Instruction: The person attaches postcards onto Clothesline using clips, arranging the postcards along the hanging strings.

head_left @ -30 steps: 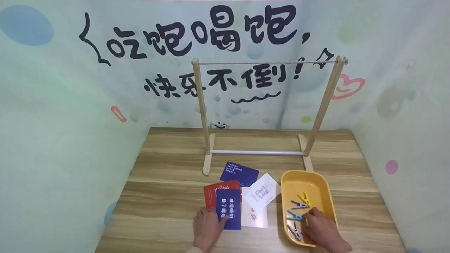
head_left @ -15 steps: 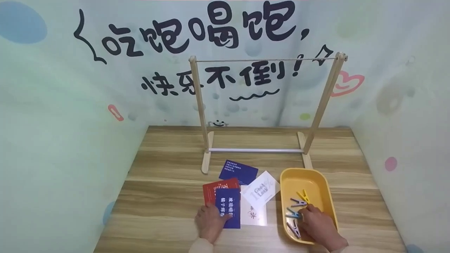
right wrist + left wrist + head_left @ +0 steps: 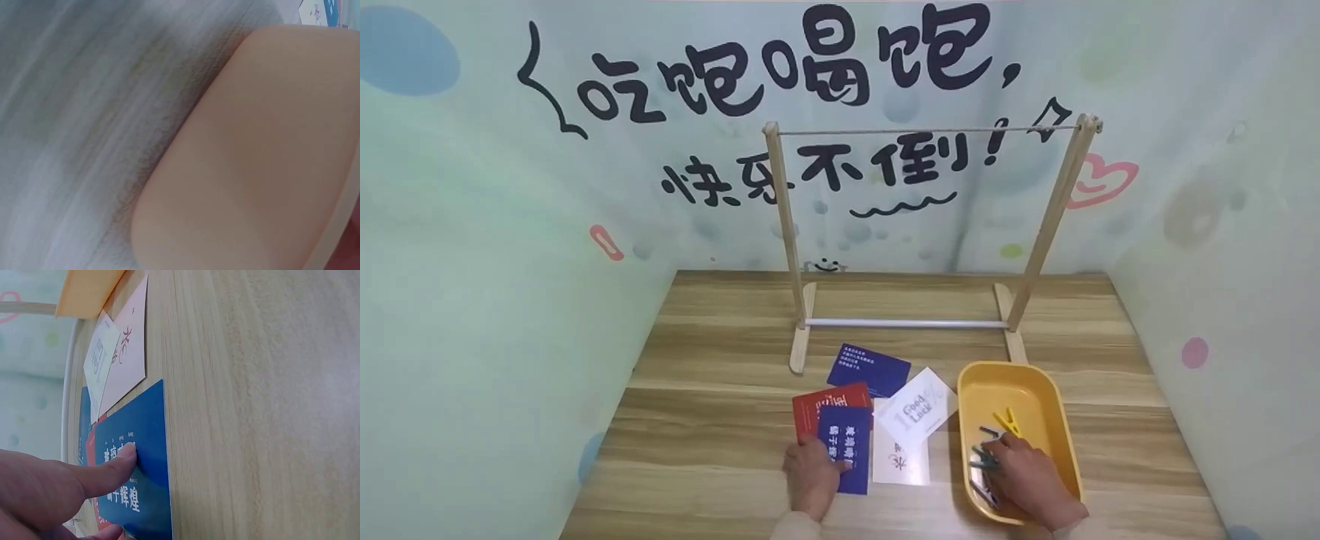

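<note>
In the head view my left hand [image 3: 811, 474] holds a blue card [image 3: 847, 476] with white characters. Its thumb [image 3: 121, 467] lies across the printed face, and the other fingers are at the card's left edge, partly hidden. A red card [image 3: 808, 412] is partly under the blue one. My right hand [image 3: 1031, 476] reaches into the yellow tray [image 3: 1054, 405], fingers bent down at a blue-green clothespin [image 3: 982, 459]. Whether they pinch it is hidden. A yellow clothespin [image 3: 1009, 422] lies just beyond, with more clothespins around the fingers.
Right of the held card lie a white "Good Luck" card [image 3: 916, 409] and a pale card [image 3: 904, 469] under it. Another blue card [image 3: 868, 369] lies behind. At the back stands a wooden frame [image 3: 791, 247] with a string [image 3: 922, 132] across its top.
My right hand has shifted left inside the tray, over the blue-green clothespin. The blue card has slid slightly left with my left hand. The camera's view has tilted a little.
</note>
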Motion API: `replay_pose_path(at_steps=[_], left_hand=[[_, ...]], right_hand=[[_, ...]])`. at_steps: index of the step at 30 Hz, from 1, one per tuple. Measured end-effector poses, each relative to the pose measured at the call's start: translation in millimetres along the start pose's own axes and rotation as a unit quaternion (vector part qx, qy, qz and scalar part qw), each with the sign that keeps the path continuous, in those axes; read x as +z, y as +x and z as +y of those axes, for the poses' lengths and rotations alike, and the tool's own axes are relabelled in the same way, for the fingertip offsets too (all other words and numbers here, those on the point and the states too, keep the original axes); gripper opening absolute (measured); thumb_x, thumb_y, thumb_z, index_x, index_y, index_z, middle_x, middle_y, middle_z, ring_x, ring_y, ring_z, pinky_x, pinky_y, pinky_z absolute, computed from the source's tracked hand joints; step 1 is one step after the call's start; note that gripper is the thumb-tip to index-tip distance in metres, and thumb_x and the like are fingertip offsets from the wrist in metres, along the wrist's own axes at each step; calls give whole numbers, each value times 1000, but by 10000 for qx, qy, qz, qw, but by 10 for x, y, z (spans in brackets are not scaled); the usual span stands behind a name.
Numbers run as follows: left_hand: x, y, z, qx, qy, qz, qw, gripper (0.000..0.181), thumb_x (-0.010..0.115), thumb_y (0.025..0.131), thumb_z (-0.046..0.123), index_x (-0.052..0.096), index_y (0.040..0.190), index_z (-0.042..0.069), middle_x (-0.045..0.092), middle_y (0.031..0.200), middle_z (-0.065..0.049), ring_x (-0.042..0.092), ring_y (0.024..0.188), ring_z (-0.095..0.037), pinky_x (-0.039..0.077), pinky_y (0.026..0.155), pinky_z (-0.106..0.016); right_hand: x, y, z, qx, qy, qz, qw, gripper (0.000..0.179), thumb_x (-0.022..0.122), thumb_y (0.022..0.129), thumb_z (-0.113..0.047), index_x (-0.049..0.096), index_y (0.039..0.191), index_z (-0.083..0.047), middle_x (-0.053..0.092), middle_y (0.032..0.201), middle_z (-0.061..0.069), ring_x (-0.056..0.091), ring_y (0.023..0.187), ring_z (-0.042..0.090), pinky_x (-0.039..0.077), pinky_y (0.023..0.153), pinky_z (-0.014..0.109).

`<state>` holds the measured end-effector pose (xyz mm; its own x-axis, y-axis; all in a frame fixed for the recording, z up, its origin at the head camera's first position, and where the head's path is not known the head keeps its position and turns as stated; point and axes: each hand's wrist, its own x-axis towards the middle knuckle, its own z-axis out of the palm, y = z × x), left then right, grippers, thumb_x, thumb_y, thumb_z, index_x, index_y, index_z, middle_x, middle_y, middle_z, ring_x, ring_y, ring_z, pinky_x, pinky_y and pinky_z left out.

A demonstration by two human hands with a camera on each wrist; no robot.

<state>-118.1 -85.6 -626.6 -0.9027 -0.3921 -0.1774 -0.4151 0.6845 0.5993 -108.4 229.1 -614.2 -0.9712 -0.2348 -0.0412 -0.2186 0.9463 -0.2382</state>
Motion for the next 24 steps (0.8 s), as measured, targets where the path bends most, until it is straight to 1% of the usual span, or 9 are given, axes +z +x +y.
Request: replay_pose_path(at_steps=[2,5,7,9,12,14,18,21,24], left_hand=[[1,4,-11,31,-38,59,10000,62,92,63,20,53,103,-6,59,91,-23,59,88,-37,52,83,-52],[-7,20,-44,112,-180,48,9998,63,93,62,20,54,102,-6,62,89,-21,61,87,-35,52,83,-51],[-25,28,-67,139,-340,-41,9993,62,93,62,19,54,102,-6,63,88,-19,63,87,-34,53,83,-51],[-45,35,-94,92,-495,-180,9986,62,93,62,17,53,103,-6,64,89,-17,64,86,-33,54,83,-51],[-93,44,-110,-73,-650,-336,9973,62,93,62,16,53,105,-6,65,90,-16,65,88,-33,54,83,-52],[-110,59,-120,-145,-634,-376,9972,65,94,61,17,53,105,-6,66,92,-18,66,89,-34,54,84,-52],[-110,84,-138,-197,-627,-422,9969,67,96,59,18,52,105,-4,65,93,-18,66,92,-35,54,86,-52],[-124,76,-167,-28,-679,-489,9965,60,94,61,19,56,102,-4,66,90,-15,65,86,-32,55,81,-50],[-150,59,-205,289,-715,-517,9957,50,92,64,19,62,97,-4,67,85,-13,64,80,-28,54,77,-48]], right_hand=[[4,-3,-12,-37,-18,90,10000,29,81,77,-11,72,105,-9,64,95,8,63,80,24,56,66,45],[9,-6,-23,-160,-49,374,9992,27,83,75,-11,72,101,-9,65,94,8,65,80,27,55,62,45],[19,-8,-25,-233,-75,535,9983,26,83,75,-11,72,98,-9,66,94,8,66,81,27,55,62,45],[29,-3,-29,-296,-74,623,9976,24,84,75,-11,72,96,-9,67,94,7,67,82,27,56,63,45],[25,18,-45,-303,-77,572,9979,20,82,76,-13,72,93,-10,66,91,4,67,80,23,57,64,42],[23,38,-61,-251,-68,488,9985,19,82,76,-12,72,92,-10,64,89,3,65,77,21,56,62,40],[23,67,-105,-156,-140,383,9990,21,83,73,-11,71,91,-12,60,86,2,62,73,19,54,58,39],[30,84,-130,-184,-262,374,9988,23,84,72,-12,71,91,-12,60,86,2,62,73,19,52,57,38],[58,110,-136,-316,-392,463,9977,21,83,72,-11,71,89,-11,60,85,2,61,71,19,51,55,37]])
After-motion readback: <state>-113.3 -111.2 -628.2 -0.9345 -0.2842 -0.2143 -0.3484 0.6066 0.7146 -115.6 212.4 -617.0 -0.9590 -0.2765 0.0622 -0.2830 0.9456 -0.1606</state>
